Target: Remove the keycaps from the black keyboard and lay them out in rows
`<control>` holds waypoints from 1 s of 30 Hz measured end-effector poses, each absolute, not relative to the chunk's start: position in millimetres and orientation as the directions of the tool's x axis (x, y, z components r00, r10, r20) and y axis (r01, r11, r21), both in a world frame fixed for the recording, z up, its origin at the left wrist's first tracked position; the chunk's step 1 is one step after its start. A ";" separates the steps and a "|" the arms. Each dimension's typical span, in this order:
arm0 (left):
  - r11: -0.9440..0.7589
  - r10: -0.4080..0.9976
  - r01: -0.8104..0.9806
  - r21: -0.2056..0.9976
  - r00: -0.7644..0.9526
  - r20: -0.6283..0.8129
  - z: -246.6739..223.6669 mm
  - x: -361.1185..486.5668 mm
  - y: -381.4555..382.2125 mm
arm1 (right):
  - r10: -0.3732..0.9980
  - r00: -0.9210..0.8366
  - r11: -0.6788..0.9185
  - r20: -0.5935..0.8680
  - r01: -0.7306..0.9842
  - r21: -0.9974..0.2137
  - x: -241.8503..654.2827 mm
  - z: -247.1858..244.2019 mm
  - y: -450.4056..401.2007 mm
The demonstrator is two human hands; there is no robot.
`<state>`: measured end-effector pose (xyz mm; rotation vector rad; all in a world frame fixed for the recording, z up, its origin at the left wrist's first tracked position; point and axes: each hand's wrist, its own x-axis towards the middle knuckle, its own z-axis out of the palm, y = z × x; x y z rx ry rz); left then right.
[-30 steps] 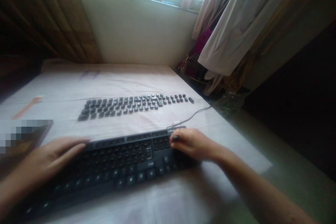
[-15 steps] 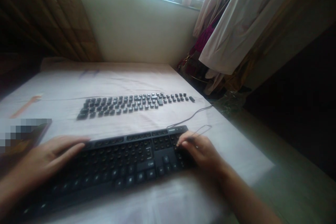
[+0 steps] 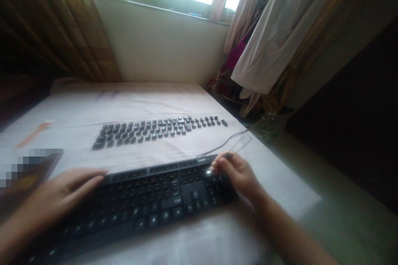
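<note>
A black keyboard [image 3: 124, 192] lies at a slant on the white cloth, with many of its key positions bare of caps. My left hand [image 3: 73, 188] holds the keyboard's far left edge, fingers along the back rim and thumb over the top. Over the right end, around the number pad, my right hand [image 3: 238, 169] is closed on a wire keycap puller [image 3: 241, 144]; its thin wire loop sticks up behind the fingers. A small bright glint shows at the fingertips, where a keycap may be; I cannot make it out.
Loose black keycaps [image 3: 149, 129] lie in rows beyond the keyboard. A cable [image 3: 222, 145] runs to the right edge of the white cloth [image 3: 174, 99]. An orange strip [image 3: 34, 133] and a partly pixelated flat object [image 3: 40, 174] lie at left. Curtains hang by the window.
The whole view has shifted, with the scene now slightly lower. My right hand has turned a little at the number pad, and a glint now shows at its fingertips. My left hand stays at the keyboard edge.
</note>
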<state>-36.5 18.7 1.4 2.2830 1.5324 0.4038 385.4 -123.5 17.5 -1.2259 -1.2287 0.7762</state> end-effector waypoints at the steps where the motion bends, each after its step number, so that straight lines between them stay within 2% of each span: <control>1: -0.358 0.924 0.827 0.434 0.381 0.036 8.2 -30.9 16.4 | 0.934 0.199 0.261 0.297 0.188 -0.947 382.5 21.5 -122.3; 5: -0.464 0.882 0.774 0.430 0.449 0.144 36.5 5.4 -0.6 | 0.886 0.070 0.420 0.458 0.296 -0.858 364.3 42.6 -118.0; 8: -0.592 0.787 0.634 0.498 0.588 0.186 45.3 43.4 -19.2 | 0.823 0.019 0.524 0.568 0.363 -0.771 346.6 54.9 -115.2; 11: -0.648 0.700 0.491 0.582 0.685 0.201 40.2 79.9 -35.9 | 0.786 0.004 0.571 0.618 0.379 -0.729 330.9 57.7 -112.8; 15: -0.627 0.680 0.390 0.674 0.695 0.231 34.3 112.6 -49.0 | 0.783 -0.007 0.581 0.622 0.363 -0.729 319.8 51.6 -111.2; 19: -0.552 0.685 0.342 0.760 0.706 0.180 40.6 125.0 -53.7 | 0.787 -0.015 0.581 0.617 0.355 -0.732 316.7 47.1 -110.2; 24: -0.508 0.704 0.365 0.780 0.697 0.132 42.5 122.6 -53.2 | 0.824 -0.011 0.543 0.566 0.299 -0.784 313.2 48.6 -108.3; 30: -0.472 0.741 0.385 0.793 0.661 0.119 43.8 120.1 -49.8 | 0.835 0.260 0.425 0.484 0.252 -0.869 313.4 50.9 -104.3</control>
